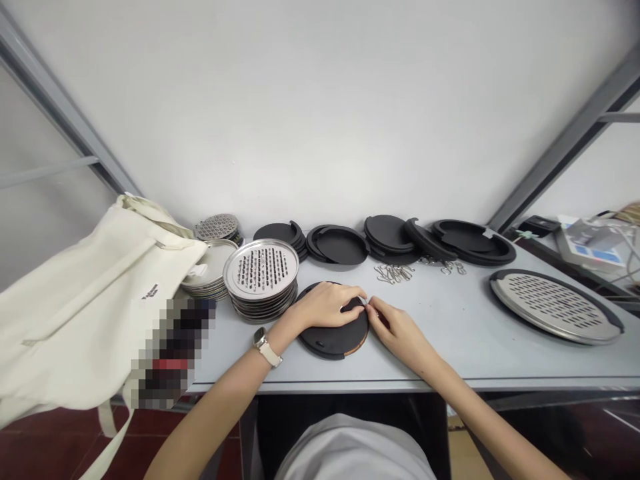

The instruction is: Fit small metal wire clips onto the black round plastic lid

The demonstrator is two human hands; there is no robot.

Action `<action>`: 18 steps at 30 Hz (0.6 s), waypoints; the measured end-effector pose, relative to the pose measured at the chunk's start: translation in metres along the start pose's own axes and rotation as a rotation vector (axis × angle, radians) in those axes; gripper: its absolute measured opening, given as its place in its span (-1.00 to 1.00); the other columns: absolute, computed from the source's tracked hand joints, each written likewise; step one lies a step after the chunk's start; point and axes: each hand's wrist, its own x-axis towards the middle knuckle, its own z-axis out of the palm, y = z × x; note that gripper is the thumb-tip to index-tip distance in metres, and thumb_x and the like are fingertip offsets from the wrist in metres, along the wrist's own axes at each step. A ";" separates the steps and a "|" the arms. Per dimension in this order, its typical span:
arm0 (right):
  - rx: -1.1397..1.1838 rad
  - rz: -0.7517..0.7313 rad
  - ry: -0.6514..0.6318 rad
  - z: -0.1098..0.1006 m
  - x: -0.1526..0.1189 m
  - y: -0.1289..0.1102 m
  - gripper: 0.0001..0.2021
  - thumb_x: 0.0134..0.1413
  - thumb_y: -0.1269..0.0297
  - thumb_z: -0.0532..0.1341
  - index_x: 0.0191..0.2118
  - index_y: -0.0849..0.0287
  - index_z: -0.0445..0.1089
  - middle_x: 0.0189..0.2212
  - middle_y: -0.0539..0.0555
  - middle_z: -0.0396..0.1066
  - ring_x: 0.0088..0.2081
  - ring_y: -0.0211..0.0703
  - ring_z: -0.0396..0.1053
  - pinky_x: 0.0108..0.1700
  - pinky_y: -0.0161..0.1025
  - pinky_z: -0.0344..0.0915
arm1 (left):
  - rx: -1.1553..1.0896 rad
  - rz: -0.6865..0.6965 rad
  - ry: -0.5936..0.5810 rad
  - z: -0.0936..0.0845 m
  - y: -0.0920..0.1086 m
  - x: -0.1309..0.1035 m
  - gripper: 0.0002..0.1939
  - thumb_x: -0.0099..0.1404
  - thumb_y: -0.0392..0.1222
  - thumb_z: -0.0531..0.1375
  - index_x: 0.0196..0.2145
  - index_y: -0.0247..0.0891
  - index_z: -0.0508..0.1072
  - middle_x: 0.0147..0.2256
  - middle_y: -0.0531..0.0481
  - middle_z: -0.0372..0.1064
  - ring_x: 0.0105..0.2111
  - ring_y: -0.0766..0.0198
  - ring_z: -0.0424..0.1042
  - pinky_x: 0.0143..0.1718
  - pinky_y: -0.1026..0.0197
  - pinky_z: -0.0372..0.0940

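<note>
A round black disc [333, 337] with a brown strip along its lower right edge lies on the table in front of me. My left hand [331, 305] rests over its upper part, thumb and fingertips brought together at the right edge. Close beside it, my right hand [395, 327] pinches at the same spot. Something small and pale shows between the fingertips of both hands, too small to name. Left of the disc stands a stack of metal grater plates [261, 270]. Behind my hands lies a small pile of metal hooks [394, 273].
Black round trays [340, 245] line the wall. A large perforated oval plate [557, 307] with black edging sits at the right. Pale plates [213, 263] and a cream bag [95, 300] are at the left. The table's front edge [400, 385] is near my forearms.
</note>
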 end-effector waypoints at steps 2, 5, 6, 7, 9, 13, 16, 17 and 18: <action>0.003 -0.007 -0.001 0.000 0.000 0.000 -0.76 0.29 0.21 -0.10 -0.43 0.09 0.08 -0.55 -0.04 0.26 -0.52 -0.19 0.25 -0.44 -0.32 0.10 | 0.001 -0.008 -0.006 0.000 0.000 0.000 -0.73 0.33 -0.13 0.08 -0.03 -0.19 0.33 -0.31 0.05 0.44 -0.35 0.28 0.42 -0.34 0.29 0.19; 0.008 -0.011 -0.002 0.001 0.000 0.001 -0.76 0.29 0.21 -0.10 -0.42 0.09 0.08 -0.54 -0.03 0.27 -0.51 -0.19 0.26 -0.43 -0.32 0.10 | 0.002 -0.014 -0.009 -0.001 0.000 0.000 -0.73 0.33 -0.13 0.08 -0.03 -0.18 0.33 -0.32 0.05 0.43 -0.36 0.27 0.42 -0.33 0.29 0.19; 0.011 -0.011 -0.003 0.001 0.001 0.001 -0.77 0.29 0.21 -0.10 -0.42 0.09 0.09 -0.53 -0.03 0.28 -0.51 -0.19 0.26 -0.42 -0.31 0.11 | 0.002 -0.016 -0.010 -0.001 0.001 -0.001 -0.73 0.33 -0.13 0.08 -0.03 -0.18 0.33 -0.32 0.05 0.43 -0.36 0.27 0.42 -0.34 0.29 0.19; 0.015 -0.011 -0.005 0.001 0.001 0.001 -0.77 0.29 0.21 -0.10 -0.41 0.09 0.09 -0.52 -0.02 0.28 -0.50 -0.18 0.27 -0.41 -0.31 0.11 | 0.004 -0.019 -0.011 -0.002 0.001 -0.001 -0.73 0.33 -0.13 0.08 -0.03 -0.18 0.33 -0.33 0.05 0.43 -0.36 0.27 0.42 -0.34 0.29 0.19; 0.023 -0.010 -0.006 0.001 0.001 0.002 -0.76 0.29 0.20 -0.10 -0.41 0.09 0.10 -0.52 -0.01 0.28 -0.49 -0.17 0.27 -0.40 -0.31 0.11 | 0.009 -0.021 -0.015 -0.002 0.001 -0.001 -0.73 0.33 -0.13 0.08 -0.03 -0.19 0.33 -0.34 0.05 0.43 -0.37 0.27 0.41 -0.35 0.29 0.19; 0.037 -0.007 -0.009 0.000 0.001 0.001 -0.76 0.30 0.20 -0.11 -0.40 0.09 0.10 -0.52 -0.01 0.28 -0.49 -0.17 0.27 -0.40 -0.30 0.11 | 0.011 -0.026 -0.019 -0.003 0.002 -0.001 -0.73 0.33 -0.13 0.08 -0.04 -0.19 0.33 -0.38 0.07 0.40 -0.39 0.29 0.40 -0.35 0.30 0.19; 0.043 -0.005 -0.010 0.001 0.000 0.001 -0.76 0.30 0.20 -0.11 -0.40 0.09 0.10 -0.51 -0.01 0.29 -0.49 -0.17 0.27 -0.39 -0.30 0.11 | 0.011 -0.026 -0.016 -0.004 0.002 -0.001 -0.74 0.33 -0.12 0.08 -0.04 -0.18 0.33 -0.40 0.08 0.39 -0.41 0.29 0.40 -0.37 0.30 0.18; 0.042 -0.005 -0.010 0.001 0.000 0.002 -0.76 0.30 0.20 -0.11 -0.40 0.09 0.10 -0.51 -0.01 0.29 -0.49 -0.16 0.27 -0.39 -0.30 0.11 | 0.011 -0.022 -0.014 -0.004 0.002 -0.001 -0.74 0.33 -0.12 0.09 -0.04 -0.18 0.33 -0.39 0.08 0.40 -0.40 0.29 0.40 -0.38 0.30 0.18; 0.042 -0.005 -0.009 0.001 0.000 0.002 -0.76 0.30 0.19 -0.11 -0.40 0.09 0.10 -0.51 -0.01 0.28 -0.49 -0.16 0.27 -0.39 -0.30 0.11 | 0.011 -0.019 -0.012 -0.003 0.002 -0.001 -0.74 0.33 -0.12 0.09 -0.04 -0.18 0.33 -0.37 0.08 0.40 -0.40 0.30 0.40 -0.38 0.30 0.17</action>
